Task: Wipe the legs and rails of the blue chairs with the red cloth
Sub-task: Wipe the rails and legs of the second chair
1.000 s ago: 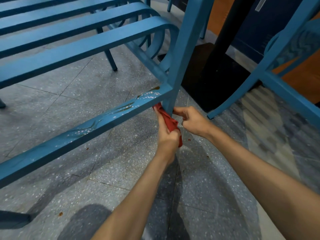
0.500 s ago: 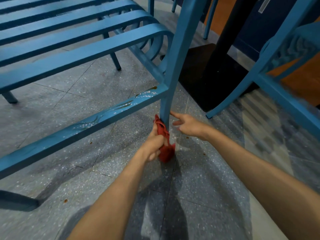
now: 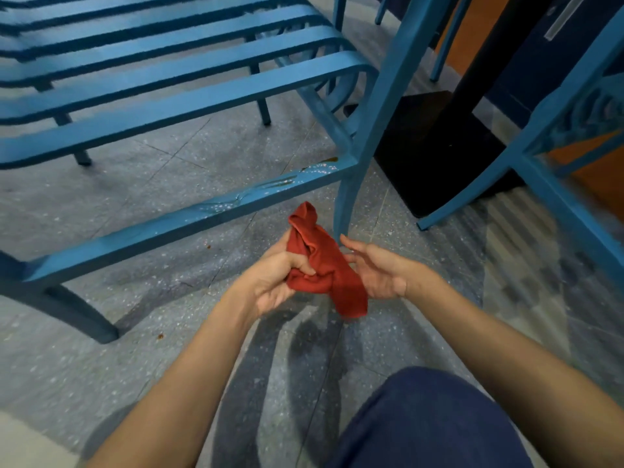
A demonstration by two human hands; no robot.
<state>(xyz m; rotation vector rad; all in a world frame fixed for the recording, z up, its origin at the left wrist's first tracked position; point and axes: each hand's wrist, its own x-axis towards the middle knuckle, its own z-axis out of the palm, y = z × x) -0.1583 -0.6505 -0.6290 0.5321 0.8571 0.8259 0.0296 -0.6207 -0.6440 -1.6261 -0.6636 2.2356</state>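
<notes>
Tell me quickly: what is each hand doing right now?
Left hand: closed, gripping the bunched red cloth.
Right hand: open, fingers relaxed beside the cloth, gripping nothing.

Black table base (image 3: 439,160) on speckled grey floor (image 3: 169,184)

One wide-angle camera on the head looks forward and steeply down over both forearms (image 3: 189,366). It sits low and near a chair (image 3: 175,106), by its bottom rail (image 3: 189,221) and leg (image 3: 344,211), facing the floor (image 3: 169,298).
</notes>
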